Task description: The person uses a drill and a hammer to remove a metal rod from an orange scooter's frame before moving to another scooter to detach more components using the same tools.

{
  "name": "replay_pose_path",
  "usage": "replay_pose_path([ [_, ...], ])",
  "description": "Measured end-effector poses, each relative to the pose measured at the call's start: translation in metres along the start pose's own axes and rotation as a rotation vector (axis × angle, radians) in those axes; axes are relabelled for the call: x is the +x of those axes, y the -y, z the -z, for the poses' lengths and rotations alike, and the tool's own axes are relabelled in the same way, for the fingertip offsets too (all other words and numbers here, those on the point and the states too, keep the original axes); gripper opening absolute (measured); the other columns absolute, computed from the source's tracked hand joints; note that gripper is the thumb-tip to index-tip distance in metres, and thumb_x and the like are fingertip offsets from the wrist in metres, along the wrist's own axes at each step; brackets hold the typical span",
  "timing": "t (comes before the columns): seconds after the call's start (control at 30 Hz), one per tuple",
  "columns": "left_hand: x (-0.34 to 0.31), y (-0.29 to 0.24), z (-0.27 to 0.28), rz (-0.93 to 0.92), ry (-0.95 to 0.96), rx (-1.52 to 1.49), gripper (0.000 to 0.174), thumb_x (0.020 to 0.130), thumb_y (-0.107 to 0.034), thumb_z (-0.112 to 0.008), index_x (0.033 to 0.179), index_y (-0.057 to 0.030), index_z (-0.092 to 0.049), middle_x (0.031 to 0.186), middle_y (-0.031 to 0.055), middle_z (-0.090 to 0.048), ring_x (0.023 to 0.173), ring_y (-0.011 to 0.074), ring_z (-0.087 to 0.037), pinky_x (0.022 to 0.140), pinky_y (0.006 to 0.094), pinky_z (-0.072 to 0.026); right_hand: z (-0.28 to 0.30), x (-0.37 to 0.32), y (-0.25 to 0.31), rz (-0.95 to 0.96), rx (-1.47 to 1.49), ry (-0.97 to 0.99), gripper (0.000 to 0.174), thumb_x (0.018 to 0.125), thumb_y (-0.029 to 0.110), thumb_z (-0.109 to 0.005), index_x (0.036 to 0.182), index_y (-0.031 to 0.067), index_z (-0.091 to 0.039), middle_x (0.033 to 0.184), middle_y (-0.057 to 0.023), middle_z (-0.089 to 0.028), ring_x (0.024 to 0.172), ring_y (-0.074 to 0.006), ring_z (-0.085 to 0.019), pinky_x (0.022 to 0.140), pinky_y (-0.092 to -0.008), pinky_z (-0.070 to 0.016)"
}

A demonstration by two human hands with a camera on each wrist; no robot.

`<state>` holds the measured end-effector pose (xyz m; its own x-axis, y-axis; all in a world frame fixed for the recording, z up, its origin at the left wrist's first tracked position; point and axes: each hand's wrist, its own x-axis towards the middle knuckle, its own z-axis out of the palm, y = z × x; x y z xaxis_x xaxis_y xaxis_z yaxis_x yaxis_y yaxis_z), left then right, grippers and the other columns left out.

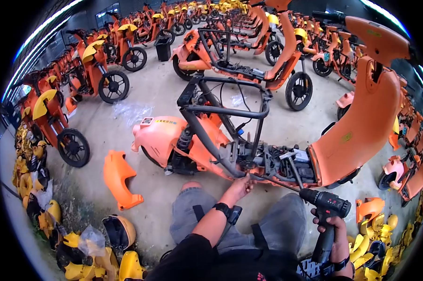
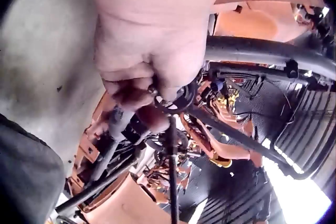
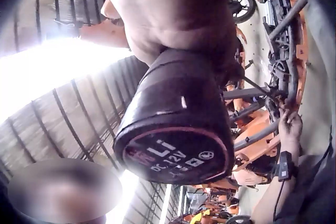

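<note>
My right hand (image 1: 335, 229) grips a black cordless drill (image 1: 326, 201) by its handle. The battery base (image 3: 176, 153), marked Li DC 12V, fills the middle of the right wrist view. From the chuck a long thin bit (image 1: 282, 184) runs left to the lower frame of a stripped orange scooter (image 1: 356, 136). There my left hand (image 1: 239, 188) has its fingers curled at the bit's tip, pinching it against the frame's side. In the left wrist view, these fingers (image 2: 152, 116) partly hide the contact point. A hammer (image 1: 293, 166) lies across the exposed footboard parts.
A loose orange panel (image 1: 118, 180) lies on the floor at left. Yellow covers (image 1: 129, 267) and a helmet-like shell (image 1: 120, 232) are heaped at lower left, more yellow parts (image 1: 361, 246) at lower right. Another stripped scooter (image 1: 239, 65) stands behind; rows of scooters line both sides.
</note>
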<state>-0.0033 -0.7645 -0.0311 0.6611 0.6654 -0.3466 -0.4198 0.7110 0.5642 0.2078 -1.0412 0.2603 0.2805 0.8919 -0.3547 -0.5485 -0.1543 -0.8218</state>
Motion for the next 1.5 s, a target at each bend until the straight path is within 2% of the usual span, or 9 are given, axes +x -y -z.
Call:
replay_pose_path([
  [0.13, 0.002, 0.006, -0.002, 0.016, -0.011, -0.180, 0.028, 0.101, -0.035, -0.048, 0.094, -0.0110, -0.061, 0.079, 0.0008, -0.065, 0.060, 0.0122, -0.056, 0.052, 0.0249, -0.0399, -0.007, 0.014, -0.009, 0.003, -0.006, -0.005, 0.071, 0.068, 0.011, -0.058, 0.135, -0.0036, -0.041, 0.115, -0.0270, -0.059, 0.082, -0.0261, -0.063, 0.053, -0.0238, -0.0520],
  [0.33, 0.002, 0.005, -0.005, 0.025, -0.178, -0.001, 0.030, 0.101, -0.038, -0.048, 0.093, -0.0106, -0.056, 0.075, -0.0007, -0.057, 0.056, 0.0101, -0.049, 0.052, 0.0250, -0.0365, -0.021, 0.029, -0.009, 0.068, -0.080, -0.061, 0.069, 0.067, 0.010, -0.057, 0.134, -0.0038, -0.043, 0.113, -0.0264, -0.060, 0.081, -0.0250, -0.063, 0.051, -0.0230, -0.0518],
  [0.4, 0.002, 0.005, 0.002, 0.007, -0.036, -0.050, 0.033, 0.102, -0.039, -0.045, 0.096, -0.0079, -0.054, 0.069, -0.0024, -0.049, 0.047, 0.0076, -0.039, 0.045, 0.0233, -0.0307, -0.025, 0.033, -0.008, 0.087, -0.146, -0.057, 0.073, 0.068, 0.012, -0.055, 0.138, -0.0034, -0.039, 0.118, -0.0262, -0.057, 0.080, -0.0229, -0.060, 0.050, -0.0197, -0.0492],
  [0.5, 0.001, 0.008, 0.000, -0.005, -0.056, -0.104, 0.032, 0.103, -0.036, -0.045, 0.097, -0.0060, -0.055, 0.065, -0.0036, -0.045, 0.043, 0.0061, -0.032, 0.041, 0.0220, -0.0254, -0.022, 0.040, -0.008, 0.072, -0.130, -0.060, 0.073, 0.067, 0.013, -0.056, 0.137, -0.0026, -0.040, 0.117, -0.0263, -0.057, 0.079, -0.0223, -0.060, 0.049, -0.0196, -0.0489],
  [0.77, 0.000, 0.006, 0.002, -0.003, 0.004, -0.138, 0.033, 0.104, -0.037, -0.041, 0.100, -0.0063, -0.052, 0.064, -0.0038, -0.042, 0.040, 0.0056, -0.030, 0.040, 0.0221, -0.0257, -0.021, 0.047, -0.002, 0.069, -0.160, -0.028, 0.075, 0.066, 0.013, -0.059, 0.138, 0.0007, -0.041, 0.115, -0.0265, -0.058, 0.076, -0.0226, -0.059, 0.048, -0.0195, -0.0488],
  [0.97, -0.001, 0.006, 0.005, -0.001, 0.033, -0.153, 0.034, 0.103, -0.039, -0.041, 0.100, -0.0067, -0.052, 0.064, -0.0040, -0.042, 0.040, 0.0054, -0.029, 0.040, 0.0219, -0.0255, 0.008, 0.063, 0.006, -0.025, 0.022, 0.021, 0.074, 0.070, 0.010, -0.058, 0.141, 0.0042, -0.037, 0.120, -0.0276, -0.055, 0.079, -0.0251, -0.060, 0.051, -0.0212, -0.0532],
  [1.17, -0.003, 0.003, 0.003, 0.011, 0.037, -0.126, 0.034, 0.103, -0.040, -0.042, 0.100, -0.0072, -0.052, 0.064, -0.0048, -0.041, 0.040, 0.0050, -0.029, 0.040, 0.0221, -0.0251, 0.057, 0.084, 0.005, -0.235, 0.427, 0.010, 0.075, 0.083, 0.024, -0.060, 0.145, 0.0008, -0.025, 0.137, -0.0288, -0.040, 0.095, -0.0281, -0.059, 0.061, -0.0269, -0.0599],
  [1.27, -0.004, 0.005, 0.005, 0.016, 0.044, -0.086, 0.032, 0.103, -0.039, -0.043, 0.097, -0.0092, -0.052, 0.063, -0.0049, -0.040, 0.041, 0.0053, -0.030, 0.040, 0.0223, -0.0250, 0.072, 0.090, 0.003, -0.279, 0.530, 0.037, 0.078, 0.085, 0.033, -0.063, 0.145, 0.0016, -0.026, 0.134, -0.0265, -0.045, 0.100, -0.0271, -0.061, 0.062, -0.0252, -0.0596],
  [1.5, -0.009, 0.002, -0.007, 0.025, 0.005, -0.145, 0.030, 0.103, -0.038, -0.043, 0.089, -0.0122, -0.050, 0.063, -0.0044, -0.039, 0.040, 0.0073, -0.029, 0.039, 0.0224, -0.0243, 0.116, 0.108, -0.019, -0.350, 0.769, 0.016, 0.072, 0.086, 0.030, -0.065, 0.143, 0.0061, -0.029, 0.133, -0.0264, -0.045, 0.096, -0.0272, -0.063, 0.057, -0.0243, -0.0588],
])
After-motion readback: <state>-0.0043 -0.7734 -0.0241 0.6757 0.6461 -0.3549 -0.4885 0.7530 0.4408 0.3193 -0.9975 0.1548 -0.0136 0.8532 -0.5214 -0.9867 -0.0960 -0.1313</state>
